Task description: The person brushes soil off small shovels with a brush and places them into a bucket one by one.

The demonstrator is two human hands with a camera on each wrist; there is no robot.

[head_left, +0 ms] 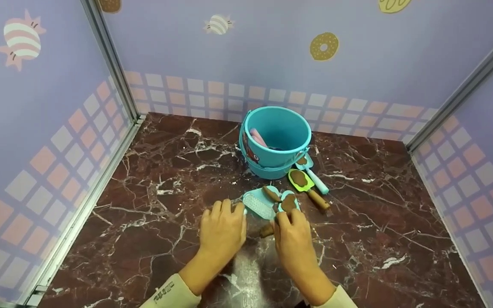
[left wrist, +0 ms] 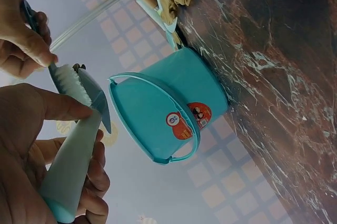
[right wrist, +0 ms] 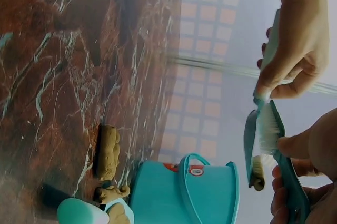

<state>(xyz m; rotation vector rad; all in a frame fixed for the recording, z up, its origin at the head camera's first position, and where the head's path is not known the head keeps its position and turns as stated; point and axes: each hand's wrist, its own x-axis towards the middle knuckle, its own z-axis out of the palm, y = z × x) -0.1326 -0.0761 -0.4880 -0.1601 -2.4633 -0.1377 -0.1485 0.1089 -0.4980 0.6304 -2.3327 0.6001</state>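
Observation:
My left hand point(head_left: 223, 226) grips the pale handle point(left wrist: 71, 163) of a light-blue toy scoop, its fingers wrapped round it. The scoop's blade point(right wrist: 250, 139) points away from the hand, with a brown dough-like piece point(right wrist: 257, 174) at its far end. My right hand point(head_left: 295, 239) holds a teal-backed brush point(right wrist: 294, 195) by its handle. The brush's white bristles point(left wrist: 72, 84) face the blade and meet it. Just beyond my right hand lies a small light-blue tool point(head_left: 296, 205) with a brown lump on it. Another brown lump point(head_left: 267, 230) sits on the table between the hands.
A teal bucket point(head_left: 272, 164) stands behind the hands, a pink thing point(head_left: 257, 137) inside it. To its right lie a green shovel point(head_left: 294, 182) bearing a brown lump and a light-blue shovel point(head_left: 318, 182). Patterned panels point(head_left: 212, 55) border the marbled table point(head_left: 156, 239).

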